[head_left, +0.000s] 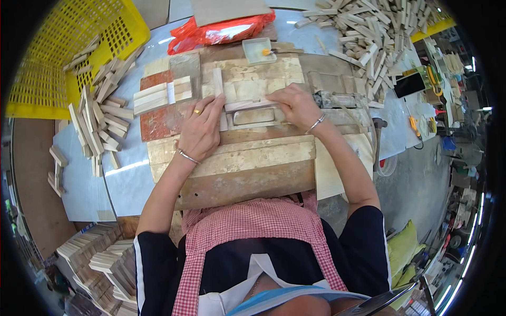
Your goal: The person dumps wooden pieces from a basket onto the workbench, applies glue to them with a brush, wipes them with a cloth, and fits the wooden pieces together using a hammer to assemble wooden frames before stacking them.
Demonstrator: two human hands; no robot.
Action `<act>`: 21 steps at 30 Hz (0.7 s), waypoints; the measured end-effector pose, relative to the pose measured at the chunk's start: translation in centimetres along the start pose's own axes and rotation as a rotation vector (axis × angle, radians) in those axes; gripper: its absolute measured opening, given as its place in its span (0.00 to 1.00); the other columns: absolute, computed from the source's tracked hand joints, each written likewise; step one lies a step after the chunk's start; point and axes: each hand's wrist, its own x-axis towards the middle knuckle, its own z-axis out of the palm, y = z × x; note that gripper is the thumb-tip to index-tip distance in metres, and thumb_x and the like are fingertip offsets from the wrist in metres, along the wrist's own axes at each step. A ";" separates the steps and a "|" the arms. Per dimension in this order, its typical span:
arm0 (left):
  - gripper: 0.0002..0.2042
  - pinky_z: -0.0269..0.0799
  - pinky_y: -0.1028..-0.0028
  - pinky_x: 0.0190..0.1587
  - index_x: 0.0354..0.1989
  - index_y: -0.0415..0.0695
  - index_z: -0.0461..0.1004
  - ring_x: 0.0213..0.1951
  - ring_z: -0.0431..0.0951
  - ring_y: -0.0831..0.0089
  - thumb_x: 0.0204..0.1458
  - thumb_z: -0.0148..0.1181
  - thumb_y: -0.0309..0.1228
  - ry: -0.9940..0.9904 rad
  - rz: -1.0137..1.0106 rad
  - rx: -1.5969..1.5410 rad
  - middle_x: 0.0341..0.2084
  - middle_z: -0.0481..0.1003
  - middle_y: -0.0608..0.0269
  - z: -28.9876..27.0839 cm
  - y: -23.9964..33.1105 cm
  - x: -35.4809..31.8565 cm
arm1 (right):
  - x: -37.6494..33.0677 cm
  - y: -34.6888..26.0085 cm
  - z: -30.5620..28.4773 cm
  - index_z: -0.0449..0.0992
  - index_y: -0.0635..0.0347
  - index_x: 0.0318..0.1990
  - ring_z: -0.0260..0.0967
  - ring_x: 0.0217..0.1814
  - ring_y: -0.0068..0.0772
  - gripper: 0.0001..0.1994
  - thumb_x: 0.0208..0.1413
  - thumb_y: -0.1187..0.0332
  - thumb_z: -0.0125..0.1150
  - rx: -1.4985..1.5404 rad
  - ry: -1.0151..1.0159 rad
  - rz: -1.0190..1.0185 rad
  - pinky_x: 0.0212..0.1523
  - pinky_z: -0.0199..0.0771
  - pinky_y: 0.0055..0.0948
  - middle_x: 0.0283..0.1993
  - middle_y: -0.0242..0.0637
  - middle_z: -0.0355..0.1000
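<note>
A wooden frame (253,115) of thin pale slats lies on a stained work board (237,174) in the middle of the tabletop (126,179), and both hands rest on it. The left hand (202,129) lies flat, palm down, fingers spread over the frame's left end and the slat just beside it; it presses rather than grasps, with a ring on one finger and a bangle at the wrist. The right hand (295,105) sits at the frame's right end, fingers curled down on a slat along the upper edge; whether it pinches the slat or only pushes on it cannot be told.

Just left of the left hand, a bundle of short slats (161,95) lies across a reddish tile (158,118). Beyond the frame stands a small shallow tray (258,50) with an orange-tipped tool in it, and behind that a crumpled red bag (221,29). A loose heap of wood sticks (369,31) covers the far right of the tabletop, with another pile (100,116) at the left, below a yellow crate (68,47). A dark phone (409,84) lies at the right edge. Stacked wood pieces (100,258) stand on the floor at lower left. The person wears a red checked apron over a dark top.
</note>
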 end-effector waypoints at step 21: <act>0.21 0.63 0.62 0.54 0.55 0.34 0.64 0.51 0.70 0.60 0.51 0.53 0.24 0.007 0.015 -0.032 0.46 0.72 0.54 0.3 -0.2 -0.2 | 0.0 0.0 -1.3 0.78 0.54 0.46 0.67 0.40 0.39 0.23 0.40 0.85 0.56 -0.024 -0.128 -0.077 0.42 0.72 0.31 0.41 0.35 0.75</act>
